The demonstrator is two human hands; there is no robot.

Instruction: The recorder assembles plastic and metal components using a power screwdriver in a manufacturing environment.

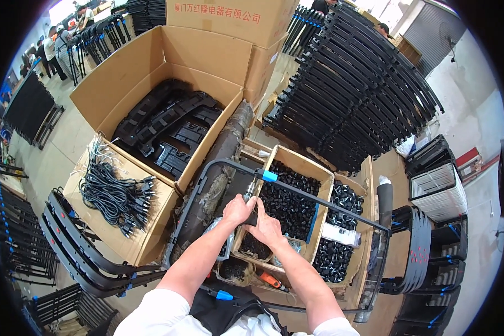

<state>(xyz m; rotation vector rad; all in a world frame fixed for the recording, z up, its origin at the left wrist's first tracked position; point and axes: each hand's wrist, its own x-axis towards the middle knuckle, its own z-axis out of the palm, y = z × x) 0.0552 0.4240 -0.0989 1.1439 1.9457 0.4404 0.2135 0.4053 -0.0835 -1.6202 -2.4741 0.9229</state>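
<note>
A black tubular frame (319, 197) lies across the work spot in front of me, with a blue clip (270, 176) on its far bar. My left hand (238, 210) is closed at the silver front of a power screwdriver (251, 191), close to that clip. Around the dark handle of the same tool, my right hand (267, 228) is wrapped, its index finger reaching forward. Whether the tool's tip touches the frame is hard to make out. Beneath the frame sits a carton (326, 187) of small black plastic parts.
A big open cardboard box (117, 84) with black molded parts stands at the far left. Bundled black cables (115, 193) lie on cardboard beside it. Stacked black frames (353, 84) rise at the far right. An orange-handled tool (272, 279) lies near me. People work in the far background.
</note>
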